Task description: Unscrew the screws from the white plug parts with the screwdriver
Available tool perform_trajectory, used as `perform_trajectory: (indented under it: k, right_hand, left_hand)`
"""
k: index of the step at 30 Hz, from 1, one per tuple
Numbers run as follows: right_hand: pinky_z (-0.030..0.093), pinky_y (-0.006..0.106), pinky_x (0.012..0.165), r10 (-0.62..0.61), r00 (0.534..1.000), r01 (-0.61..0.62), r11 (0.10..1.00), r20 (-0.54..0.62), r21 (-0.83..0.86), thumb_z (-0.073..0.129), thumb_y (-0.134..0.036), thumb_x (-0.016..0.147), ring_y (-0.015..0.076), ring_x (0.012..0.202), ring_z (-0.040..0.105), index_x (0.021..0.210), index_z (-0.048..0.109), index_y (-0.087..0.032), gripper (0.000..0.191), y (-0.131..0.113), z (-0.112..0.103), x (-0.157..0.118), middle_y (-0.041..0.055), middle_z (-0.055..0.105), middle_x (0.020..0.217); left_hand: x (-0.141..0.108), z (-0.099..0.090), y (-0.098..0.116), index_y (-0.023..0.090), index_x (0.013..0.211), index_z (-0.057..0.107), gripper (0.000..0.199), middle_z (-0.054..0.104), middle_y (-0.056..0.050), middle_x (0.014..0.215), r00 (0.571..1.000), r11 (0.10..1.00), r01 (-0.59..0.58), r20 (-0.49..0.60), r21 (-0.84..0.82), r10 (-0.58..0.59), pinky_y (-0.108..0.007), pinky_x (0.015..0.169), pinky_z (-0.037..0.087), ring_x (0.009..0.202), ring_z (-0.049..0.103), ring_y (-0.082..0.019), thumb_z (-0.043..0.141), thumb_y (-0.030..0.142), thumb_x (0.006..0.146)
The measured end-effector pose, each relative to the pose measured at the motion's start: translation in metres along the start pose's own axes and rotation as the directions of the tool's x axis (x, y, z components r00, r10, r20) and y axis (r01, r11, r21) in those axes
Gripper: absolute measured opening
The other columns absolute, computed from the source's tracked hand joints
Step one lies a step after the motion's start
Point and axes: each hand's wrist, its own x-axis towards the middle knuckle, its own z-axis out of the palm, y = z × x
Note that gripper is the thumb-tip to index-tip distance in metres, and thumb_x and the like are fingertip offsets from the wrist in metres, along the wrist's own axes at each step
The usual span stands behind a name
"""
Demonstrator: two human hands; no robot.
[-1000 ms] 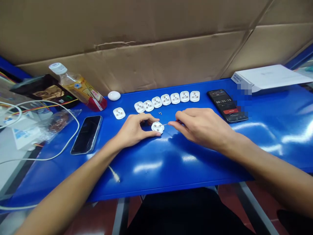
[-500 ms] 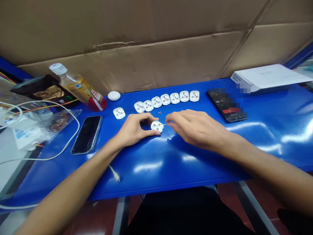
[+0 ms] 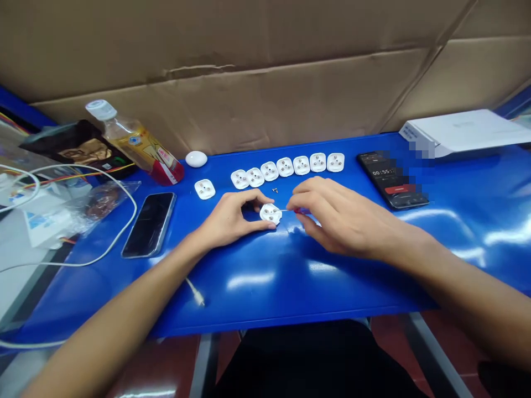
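Between the thumb and fingers of my left hand [image 3: 232, 217] is a small white plug housing [image 3: 270, 214] with metal screw terminals inside. My right hand [image 3: 340, 218] grips a screwdriver [image 3: 299, 210] with a red handle. Its thin shaft points left, and the tip meets the right side of the white housing. Just beyond the housing lie a few tiny screws [image 3: 275, 190] on the blue table [image 3: 257, 304]. Behind them stretches a row of several similar white housings [image 3: 285, 167]; one more white housing [image 3: 204, 189] sits apart to the left.
At the left are a phone [image 3: 149, 225], a tilted drink bottle [image 3: 136, 146], a white cable [image 3: 120, 237] and a white rounded object [image 3: 196, 159]. A second phone [image 3: 390, 179] showing a timer and a white box [image 3: 464, 130] lie at the right. Cardboard [image 3: 290, 72] rises behind.
My right hand has shifted slightly right and its fingers have opened a little around the screwdriver, baring the red handle. My left hand still holds the housing. The whole view has shifted slightly.
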Motion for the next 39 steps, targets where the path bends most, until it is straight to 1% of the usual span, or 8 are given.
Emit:
perform_trajectory:
  k: [2,5,11,18,22,26,32,39]
  right_hand:
    - [0.048,0.038,0.075,0.040,0.999,-0.040,0.999,0.018,-0.004,0.046,-0.018,0.106,0.0261,0.093,0.067,0.128,0.057,-0.012,0.026,0.000,-0.001,0.000,0.0150,0.073,0.113]
    - [0.045,0.037,0.067,0.102,0.995,-0.102,0.993,0.008,-0.066,0.051,-0.034,0.107,0.0245,0.075,0.065,0.117,0.062,-0.012,0.027,0.003,0.001,-0.001,0.0110,0.075,0.093]
    - [0.053,0.039,0.078,0.119,0.992,-0.114,0.986,-0.039,0.122,0.048,-0.012,0.095,0.0267,0.093,0.069,0.124,0.057,-0.014,0.030,0.008,0.008,-0.003,0.0136,0.073,0.109]
    - [0.053,0.038,0.072,0.119,0.987,-0.115,0.992,-0.104,0.051,0.051,-0.020,0.102,0.0252,0.078,0.069,0.104,0.064,-0.015,0.014,0.010,0.007,-0.002,0.0096,0.073,0.087]
    - [0.055,0.039,0.079,0.142,0.987,-0.131,0.983,-0.081,0.125,0.053,-0.017,0.095,0.0272,0.093,0.070,0.116,0.060,-0.013,0.023,0.009,0.007,-0.002,0.0142,0.073,0.104]
    - [0.053,0.038,0.070,0.236,0.971,-0.233,0.970,-0.040,0.064,0.052,-0.028,0.103,0.0257,0.078,0.070,0.118,0.060,-0.015,0.022,0.009,0.007,-0.003,0.0094,0.073,0.090]
    - [0.055,0.040,0.079,0.148,0.985,-0.135,0.981,-0.087,0.143,0.052,-0.015,0.094,0.0272,0.095,0.068,0.117,0.059,-0.016,0.024,0.008,0.007,-0.002,0.0136,0.071,0.106]
    - [0.050,0.033,0.066,0.239,0.964,-0.237,0.971,-0.116,0.031,0.050,-0.022,0.103,0.0217,0.078,0.070,0.118,0.060,-0.016,0.019,0.007,0.010,-0.002,0.0084,0.075,0.093]
  left_hand:
    - [0.000,0.000,-0.001,0.019,0.111,0.075,0.046,0.076,-0.001,0.098,1.000,1.000,-0.003,-0.002,0.003,0.003,-0.029,0.082,0.053,0.088,0.068,-0.018,0.090,0.048,0.079]
    - [0.001,0.001,-0.002,0.019,0.112,0.074,0.048,0.076,-0.002,0.101,1.000,1.000,0.002,0.004,-0.002,-0.002,-0.030,0.085,0.053,0.092,0.069,-0.019,0.089,0.051,0.079]
    - [0.000,0.002,-0.001,0.019,0.114,0.073,0.049,0.074,-0.001,0.098,1.000,1.000,0.004,0.000,0.009,-0.004,-0.030,0.082,0.052,0.088,0.068,-0.018,0.089,0.050,0.079]
    - [0.000,0.002,-0.001,0.020,0.114,0.073,0.047,0.074,0.000,0.097,1.000,1.000,-0.016,0.013,0.023,0.016,-0.029,0.082,0.050,0.088,0.067,-0.017,0.088,0.050,0.081]
    - [0.000,0.003,-0.002,0.020,0.114,0.073,0.047,0.073,0.000,0.097,1.000,0.999,-0.022,0.003,0.034,0.022,-0.028,0.082,0.050,0.088,0.067,-0.017,0.088,0.049,0.081]
    - [0.000,0.002,-0.002,0.021,0.114,0.073,0.048,0.074,-0.001,0.099,1.000,0.999,-0.023,0.014,0.032,0.023,-0.029,0.082,0.051,0.089,0.068,-0.018,0.086,0.052,0.081]
    - [0.000,0.001,-0.002,0.021,0.115,0.072,0.049,0.074,-0.002,0.099,1.000,0.999,-0.017,0.020,0.043,0.017,-0.031,0.083,0.051,0.089,0.067,-0.019,0.085,0.055,0.082]
    - [0.000,0.002,-0.002,0.021,0.116,0.071,0.050,0.075,-0.004,0.104,1.000,0.999,-0.008,0.030,0.036,0.007,-0.034,0.085,0.053,0.092,0.069,-0.021,0.084,0.056,0.083]
